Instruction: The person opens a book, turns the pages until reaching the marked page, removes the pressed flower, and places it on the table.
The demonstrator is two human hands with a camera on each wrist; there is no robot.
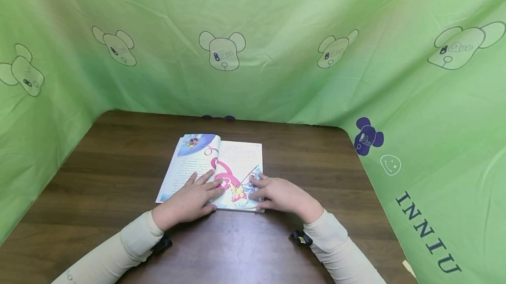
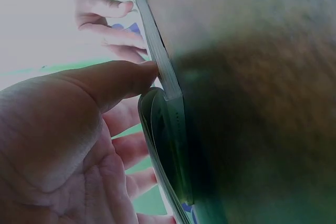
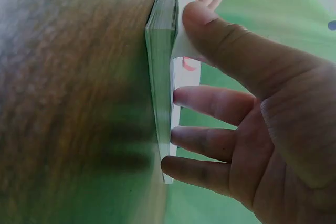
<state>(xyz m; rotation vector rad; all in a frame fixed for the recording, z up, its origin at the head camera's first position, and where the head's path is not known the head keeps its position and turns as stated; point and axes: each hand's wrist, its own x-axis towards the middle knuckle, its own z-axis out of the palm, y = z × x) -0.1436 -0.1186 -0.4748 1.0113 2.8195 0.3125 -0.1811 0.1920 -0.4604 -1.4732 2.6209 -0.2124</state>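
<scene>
An illustrated book (image 1: pixel 239 152) lies spread on the wooden table, printed text and coloured drawings across both pages. My left hand (image 1: pixel 191 198) rests on it over the fold, fingers extended onto the pages. In the left wrist view its thumb (image 2: pixel 128 80) touches the lower edge near the spine, where the left-hand pages bow up. My right hand (image 1: pixel 282 194) lies at the lower right corner with fingertips on the right page. Seen from the right wrist, the thumb (image 3: pixel 231 43) touches a page whose corner stands slightly off the page block (image 3: pixel 161 77); the fingers are nearly straight.
The brown wooden table (image 1: pixel 316 156) stretches around the book on all sides. A green cloth (image 1: pixel 276 86) printed with bear heads hangs behind and along both sides. Dark wrist devices (image 1: pixel 301 238) sit under both sleeves.
</scene>
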